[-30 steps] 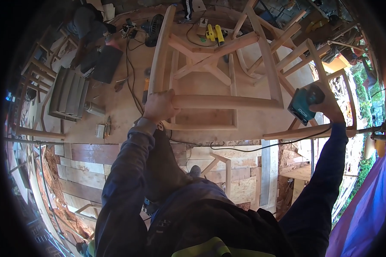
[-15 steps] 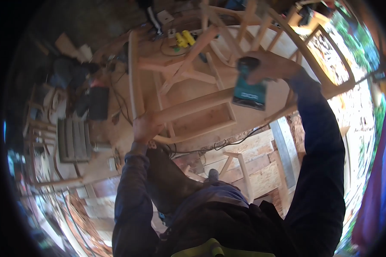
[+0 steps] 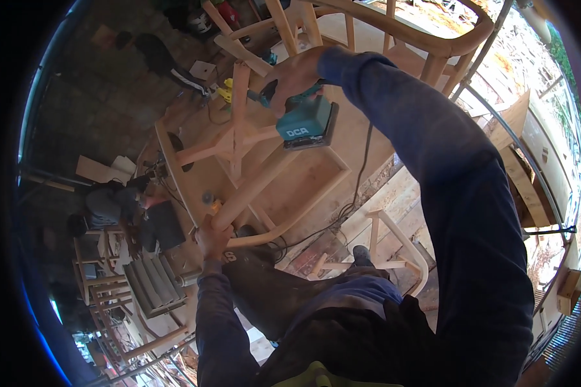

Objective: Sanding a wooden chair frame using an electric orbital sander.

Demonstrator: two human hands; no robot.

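1. We see a big bare wooden chair frame (image 3: 252, 174) lying tipped over on the workbench (image 3: 361, 148). It fills the middle of the bench and its bent rail hangs over the near edge.
2. Another chair frame (image 3: 394, 32) stands at the far edge of the bench, and a small one (image 3: 381, 245) sits on the floor below the near edge.
3. Our right hand (image 3: 297, 74) is closed tight around a teal sander (image 3: 306, 122). The sander is held up in the air above the frame's seat part and is not touching the wood.
4. Our left hand (image 3: 212, 237) is closed around the round rail of the frame at the near left corner, holding it steady.
5. A black cord (image 3: 361, 174) runs from the sander across the bench.
6. We think the sanding is only partly done. The wood looks pale and smooth, but the view is too bendy to tell which parts are finished.
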